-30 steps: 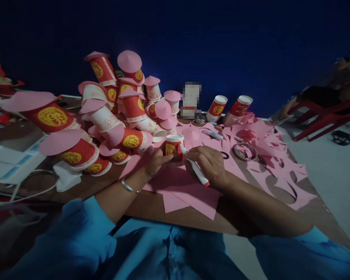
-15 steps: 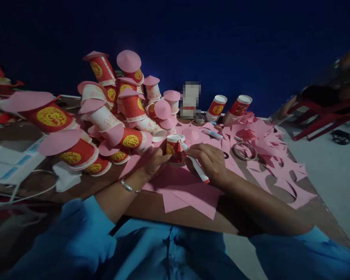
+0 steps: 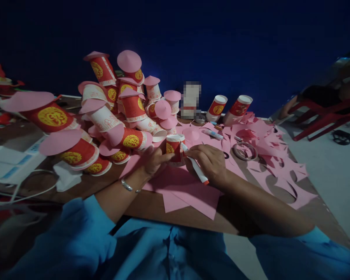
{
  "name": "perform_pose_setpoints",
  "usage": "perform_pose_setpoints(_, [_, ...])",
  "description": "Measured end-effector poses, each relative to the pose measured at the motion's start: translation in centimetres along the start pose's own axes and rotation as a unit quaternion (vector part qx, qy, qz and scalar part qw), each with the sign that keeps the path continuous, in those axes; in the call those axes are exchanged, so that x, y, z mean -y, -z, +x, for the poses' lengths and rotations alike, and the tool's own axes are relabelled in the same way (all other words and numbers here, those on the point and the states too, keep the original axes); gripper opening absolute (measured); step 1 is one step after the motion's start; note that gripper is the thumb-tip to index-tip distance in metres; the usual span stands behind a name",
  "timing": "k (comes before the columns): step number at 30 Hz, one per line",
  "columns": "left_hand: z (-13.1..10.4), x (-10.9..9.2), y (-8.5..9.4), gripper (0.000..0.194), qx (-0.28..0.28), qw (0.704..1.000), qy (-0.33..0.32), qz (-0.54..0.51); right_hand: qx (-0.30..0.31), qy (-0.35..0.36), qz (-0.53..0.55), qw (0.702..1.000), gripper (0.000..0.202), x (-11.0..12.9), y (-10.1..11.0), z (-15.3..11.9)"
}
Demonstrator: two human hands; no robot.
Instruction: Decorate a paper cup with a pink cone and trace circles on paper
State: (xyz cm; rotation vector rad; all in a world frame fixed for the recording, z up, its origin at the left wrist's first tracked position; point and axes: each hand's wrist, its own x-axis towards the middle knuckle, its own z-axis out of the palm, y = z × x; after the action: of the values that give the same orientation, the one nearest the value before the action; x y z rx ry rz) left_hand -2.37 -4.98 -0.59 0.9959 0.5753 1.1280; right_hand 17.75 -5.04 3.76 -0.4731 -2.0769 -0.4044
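Observation:
A red paper cup with a gold design and a white rim stands upright on pink paper at the middle of the table. My left hand grips the cup from its left side, thumb across the front. In my right hand is a white marker with a red end; its tip is at the cup's upper right side. A pink paper cone lies just behind the cup.
Several cups with pink cone tops are piled at the left. Two red cups stand at the back, near a tape roll and pink scraps. White cables lie at the left; a red chair stands right.
The marker's tip has moved slightly down along the cup's side. My left thumb has shifted a little across the cup.

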Motion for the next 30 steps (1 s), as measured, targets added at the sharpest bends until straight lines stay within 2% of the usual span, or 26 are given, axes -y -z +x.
perform_pose_setpoints(6, [0.02,-0.29,-0.32,0.035,0.002,1.000,0.002,-0.012,0.007,0.005,0.022,1.000,0.010,0.11,-0.03,-0.26])
perform_pose_setpoints(12, [-0.02,-0.43,-0.21,0.039,0.017,0.998,0.020,-0.049,-0.020,-0.005,0.024,0.999,0.016,-0.05,-0.02,0.02])
perform_pose_setpoints(22, [-0.07,-0.18,-0.02,0.041,0.053,0.996,0.013,-0.065,0.011,0.004,0.005,1.000,0.011,-0.25,0.18,-0.07])
perform_pose_setpoints(25, [-0.05,0.05,0.24,0.046,0.039,0.999,0.007,-0.030,0.019,0.008,0.008,1.000,0.012,-0.25,0.17,-0.18])
perform_pose_setpoints(30, [0.21,0.41,0.56,0.062,0.006,0.999,0.039,0.023,0.033,0.010,0.010,0.999,0.015,-0.20,0.15,-0.39])
